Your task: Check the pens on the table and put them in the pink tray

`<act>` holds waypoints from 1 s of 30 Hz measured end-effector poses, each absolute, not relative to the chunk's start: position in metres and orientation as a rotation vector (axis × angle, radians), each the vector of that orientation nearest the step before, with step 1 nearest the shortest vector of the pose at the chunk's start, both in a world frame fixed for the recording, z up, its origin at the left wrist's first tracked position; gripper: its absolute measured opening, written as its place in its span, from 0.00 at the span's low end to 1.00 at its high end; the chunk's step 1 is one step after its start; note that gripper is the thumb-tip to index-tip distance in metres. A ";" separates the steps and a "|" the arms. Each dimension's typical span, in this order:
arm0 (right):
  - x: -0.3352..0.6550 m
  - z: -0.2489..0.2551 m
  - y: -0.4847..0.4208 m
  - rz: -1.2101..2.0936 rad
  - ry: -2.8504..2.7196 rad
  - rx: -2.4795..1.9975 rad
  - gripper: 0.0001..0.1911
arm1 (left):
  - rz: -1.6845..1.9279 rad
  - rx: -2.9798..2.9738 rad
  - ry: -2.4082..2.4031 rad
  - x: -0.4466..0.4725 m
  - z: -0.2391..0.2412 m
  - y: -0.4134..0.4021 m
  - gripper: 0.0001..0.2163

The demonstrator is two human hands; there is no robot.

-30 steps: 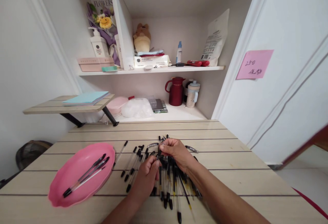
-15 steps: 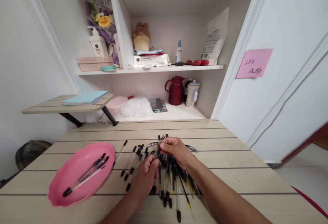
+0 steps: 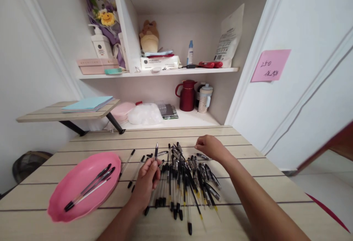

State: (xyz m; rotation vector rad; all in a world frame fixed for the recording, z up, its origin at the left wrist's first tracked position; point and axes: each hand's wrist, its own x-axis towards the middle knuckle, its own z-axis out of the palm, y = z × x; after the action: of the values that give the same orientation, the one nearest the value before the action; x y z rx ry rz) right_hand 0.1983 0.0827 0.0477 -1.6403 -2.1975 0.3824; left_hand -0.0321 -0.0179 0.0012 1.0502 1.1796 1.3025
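Note:
My left hand [image 3: 147,180] is closed round a pen [image 3: 156,152], whose metal tip and black grip point up. My right hand [image 3: 213,148] is raised over the back right of the table, fingers curled together; whether something small is in them is hidden. Between and below my hands spreads a pile of pen parts [image 3: 189,182]: clear barrels, black caps, dark refills with yellowish ends and silver-and-black pieces. A loose silver-and-black piece [image 3: 203,156] lies just below my right hand. To the left, a pink scalloped tray [image 3: 59,197] holds several pens and a thin white stick.
A small raised shelf [image 3: 41,113] with blue paper [image 3: 88,104] stands at the back left. Behind the table, the cabinet holds a red jug [image 3: 188,95], a cup [image 3: 205,98] and a plastic bag [image 3: 145,114]. A pink note [image 3: 271,65] is stuck at the right.
My hands have parted. The right has moved up and right, away from the pile; the left has shifted slightly left, with the pen's tip now showing upright. The view has tilted a little.

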 end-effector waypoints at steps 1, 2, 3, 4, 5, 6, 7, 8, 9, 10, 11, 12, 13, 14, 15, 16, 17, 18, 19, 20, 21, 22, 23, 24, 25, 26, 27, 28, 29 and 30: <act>0.195 0.045 0.082 0.362 -2.272 -1.682 0.07 | 1.311 1.047 1.181 -0.033 0.000 -0.017 0.14; 0.191 0.042 0.081 0.348 -2.339 -1.719 0.07 | 1.316 1.046 1.184 -0.033 0.000 -0.017 0.14; 0.186 0.039 0.079 0.336 -2.391 -1.754 0.08 | 1.315 1.047 1.190 -0.034 -0.001 -0.016 0.14; 0.181 0.036 0.078 0.319 -2.424 -1.793 0.09 | 1.307 1.052 1.197 -0.034 -0.001 -0.016 0.14; 0.177 0.033 0.077 0.308 -2.440 -1.822 0.09 | 1.298 1.056 1.204 -0.034 -0.002 -0.016 0.14; 0.173 0.030 0.076 0.296 -2.445 -1.849 0.10 | 1.290 1.059 1.210 -0.033 -0.002 -0.016 0.13; 0.170 0.027 0.075 0.287 -2.443 -1.868 0.11 | 1.285 1.061 1.214 -0.033 -0.002 -0.016 0.13; 0.168 0.025 0.075 0.284 -2.442 -1.879 0.12 | 1.282 1.062 1.215 -0.033 -0.001 -0.016 0.13; 0.166 0.023 0.074 0.278 -2.443 -1.893 0.13 | 1.281 1.064 1.214 -0.032 -0.001 -0.017 0.13; 0.164 0.021 0.073 0.272 -2.442 -1.906 0.14 | 1.280 1.067 1.212 -0.032 0.000 -0.017 0.13; 0.162 0.018 0.072 0.265 -2.440 -1.919 0.14 | 1.279 1.070 1.211 -0.032 0.000 -0.017 0.13; 0.160 0.016 0.072 0.258 -2.435 -1.931 0.15 | 1.278 1.074 1.210 -0.031 0.001 -0.017 0.13; 0.159 0.015 0.071 0.254 -2.428 -1.942 0.16 | 1.277 1.080 1.211 -0.031 0.001 -0.018 0.13; 0.158 0.014 0.071 0.253 -2.419 -1.951 0.16 | 1.275 1.086 1.214 -0.031 0.002 -0.018 0.13; 0.158 0.013 0.072 0.256 -2.410 -1.958 0.16 | 1.270 1.094 1.220 -0.030 0.003 -0.019 0.13; 0.159 0.013 0.073 0.258 -2.405 -1.964 0.15 | 1.261 1.105 1.225 -0.030 0.003 -0.020 0.13; 0.161 0.014 0.074 0.269 -2.394 -1.970 0.14 | 1.246 1.118 1.231 -0.029 0.003 -0.021 0.13; 0.164 0.016 0.076 0.302 -2.372 -1.967 0.13 | 1.225 1.131 1.235 -0.029 0.004 -0.022 0.13; 0.166 0.018 0.077 0.368 -2.334 -1.945 0.11 | 1.201 1.143 1.237 -0.028 0.004 -0.023 0.13; 0.169 0.021 0.078 0.479 -2.274 -1.892 0.10 | 1.174 1.155 1.235 -0.027 0.004 -0.024 0.13; 0.170 0.024 0.079 0.634 -2.184 -1.806 0.10 | 1.146 1.167 1.231 -0.025 0.004 -0.025 0.14; 0.171 0.027 0.079 0.821 -2.068 -1.685 0.09 | 1.118 1.179 1.229 -0.024 0.003 -0.026 0.14; 0.170 0.030 0.078 1.014 -1.937 -1.540 0.09 | 1.091 1.192 1.225 -0.022 0.003 -0.027 0.14; 0.168 0.032 0.076 1.187 -1.808 -1.384 0.09 | 1.068 1.206 1.221 -0.021 0.002 -0.027 0.14; 0.164 0.035 0.073 1.329 -1.685 -1.231 0.09 | 1.049 1.221 1.216 -0.020 0.002 -0.028 0.14; 0.160 0.037 0.070 1.435 -1.580 -1.092 0.10 | 1.034 1.234 1.212 -0.019 0.001 -0.028 0.14; 0.155 0.039 0.067 1.500 -1.497 -0.978 0.12 | 1.025 1.246 1.205 -0.019 0.000 -0.028 0.14; 0.151 0.040 0.063 1.533 -1.430 -0.888 0.13 | 1.020 1.256 1.201 -0.019 -0.001 -0.028 0.14; 0.146 0.042 0.060 1.540 -1.371 -0.824 0.14 | 1.017 1.262 1.200 -0.019 -0.001 -0.027 0.14; 0.143 0.043 0.057 1.528 -1.323 -0.781 0.15 | 1.016 1.265 1.203 -0.019 -0.002 -0.027 0.14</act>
State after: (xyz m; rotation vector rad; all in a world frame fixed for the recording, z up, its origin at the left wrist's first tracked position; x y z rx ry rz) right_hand 0.1426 0.0567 0.0433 -0.7813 -1.3230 1.5281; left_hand -0.0192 -0.0271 -0.0016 1.2654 1.2026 1.0159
